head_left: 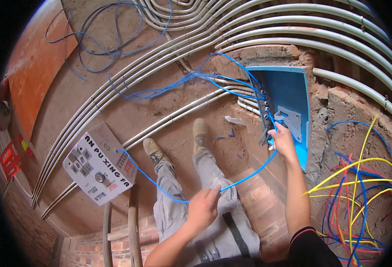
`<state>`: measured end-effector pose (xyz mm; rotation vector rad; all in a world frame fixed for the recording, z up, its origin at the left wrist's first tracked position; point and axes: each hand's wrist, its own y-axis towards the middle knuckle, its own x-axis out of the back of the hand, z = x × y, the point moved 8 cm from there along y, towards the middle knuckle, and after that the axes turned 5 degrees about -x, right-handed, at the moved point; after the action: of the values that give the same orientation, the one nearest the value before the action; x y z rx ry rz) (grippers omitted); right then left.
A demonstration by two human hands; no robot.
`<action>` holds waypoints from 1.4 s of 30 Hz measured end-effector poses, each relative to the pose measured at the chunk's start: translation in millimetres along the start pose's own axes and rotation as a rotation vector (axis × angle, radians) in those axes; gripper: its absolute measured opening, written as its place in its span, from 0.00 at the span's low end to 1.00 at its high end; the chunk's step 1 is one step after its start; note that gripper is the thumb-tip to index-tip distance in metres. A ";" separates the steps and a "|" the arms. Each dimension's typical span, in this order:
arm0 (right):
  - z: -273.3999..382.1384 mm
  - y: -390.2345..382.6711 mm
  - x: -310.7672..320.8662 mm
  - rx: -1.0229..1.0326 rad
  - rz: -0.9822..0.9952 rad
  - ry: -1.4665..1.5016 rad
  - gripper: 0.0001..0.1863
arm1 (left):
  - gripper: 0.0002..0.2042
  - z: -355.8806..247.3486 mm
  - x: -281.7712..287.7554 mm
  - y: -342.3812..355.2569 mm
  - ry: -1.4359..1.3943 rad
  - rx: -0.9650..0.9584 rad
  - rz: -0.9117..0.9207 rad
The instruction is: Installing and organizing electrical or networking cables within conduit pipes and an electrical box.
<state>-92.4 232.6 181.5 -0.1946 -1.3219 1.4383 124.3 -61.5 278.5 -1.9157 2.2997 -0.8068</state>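
A blue cable [255,172] comes out of a printed white cardboard box [89,178] at the left. It passes through my left hand [203,207], whose fingers are closed on it above my lap. From there it curves up to my right hand [283,141], which pinches the cable at the blue recessed wall box [289,84]. Above my right hand the cable leads toward the row of conduit ends [266,104] along the box's left side. A white bracket [289,123] is inside the wall box. My right fingertips are partly hidden against the box's edge.
Several blue cables [160,92] trail from the conduit ends across the floor. White conduits [169,49] curve across the floor and wall. Yellow, red and blue wires [356,182] hang at the right. An orange board [49,58] is at the far left; blue scraps [231,132] lie by my shoes.
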 end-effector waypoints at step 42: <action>122.8 -112.8 -161.9 0.925 0.196 -0.824 0.09 | 0.29 40.5 127.1 -27.1 0.544 0.003 -0.398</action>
<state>-55.5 8.0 228.5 0.9908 -1.0998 2.2702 133.2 -196.7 291.6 -2.4356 2.1627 -1.5379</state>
